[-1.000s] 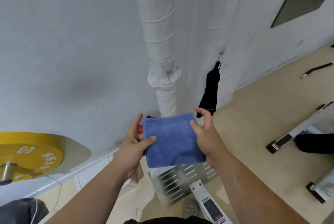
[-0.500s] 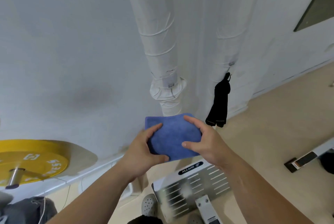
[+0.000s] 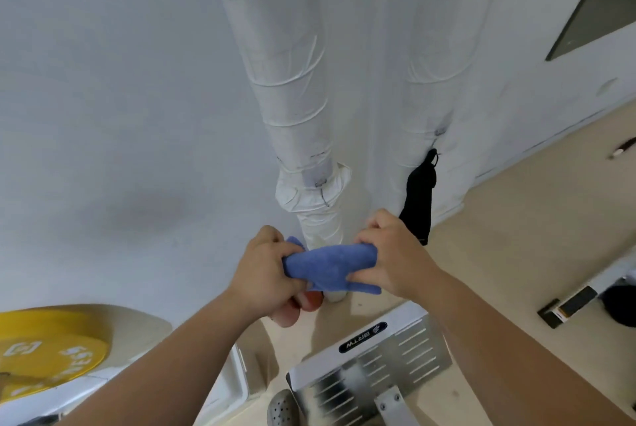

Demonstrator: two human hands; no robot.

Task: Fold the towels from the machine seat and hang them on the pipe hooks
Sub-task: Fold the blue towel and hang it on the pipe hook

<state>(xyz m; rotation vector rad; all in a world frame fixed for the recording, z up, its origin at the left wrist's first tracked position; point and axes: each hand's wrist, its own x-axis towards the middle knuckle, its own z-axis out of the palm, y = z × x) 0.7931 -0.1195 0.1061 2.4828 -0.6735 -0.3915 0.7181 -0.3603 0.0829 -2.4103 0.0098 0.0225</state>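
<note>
Head view, looking down past two bare forearms. A small blue terry towel (image 3: 327,265), folded into a thick bundle, is held in the air at the middle of the frame, in front of the foot of a white tape-wrapped pipe (image 3: 285,99). The left hand (image 3: 265,274) grips the towel's left end with its fingers curled round it. The right hand (image 3: 395,258) pinches the right end, thumb below and fingers over the top. A thin wire hook (image 3: 325,198) hangs from the bulge in the pipe just above the towel. To the right stands a second white wrapped pipe (image 3: 430,64). A long black cloth (image 3: 418,205) hangs from a small metal hook (image 3: 436,157) on it, just behind the right hand. Both pipes run up a white wall (image 3: 103,81). At lower left is a round yellow weight plate (image 3: 44,357). Below the hands, a slotted silver metal plate (image 3: 371,367) sits on a beige floor (image 3: 516,236).
</note>
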